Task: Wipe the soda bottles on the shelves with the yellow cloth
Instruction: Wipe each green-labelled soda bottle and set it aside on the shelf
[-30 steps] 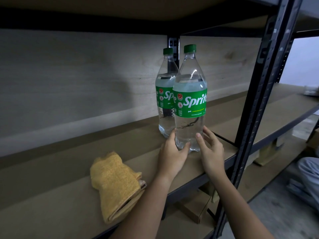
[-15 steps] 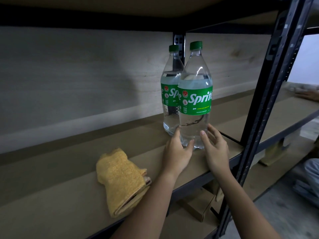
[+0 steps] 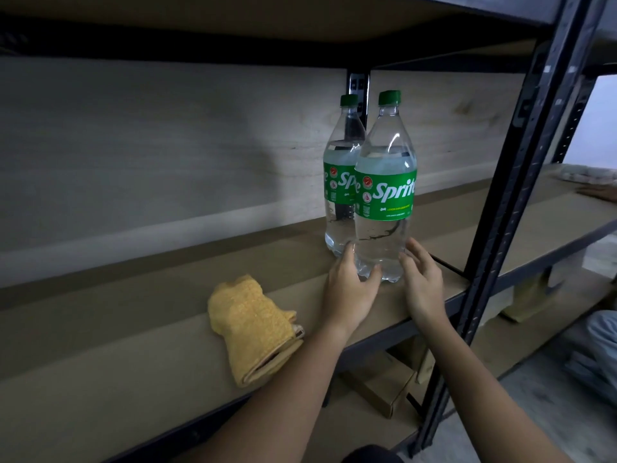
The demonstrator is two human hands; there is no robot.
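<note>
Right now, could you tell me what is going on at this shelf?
A person is working at a shelf with two Sprite bottles. The left hand is curled round the base of the front bottle, while the right hand is open beside it, fingers at its lower right side. The second bottle stands upright just behind. The yellow cloth lies folded on the shelf to the left, with neither hand on it, so no wiping is happening at this moment.
</note>
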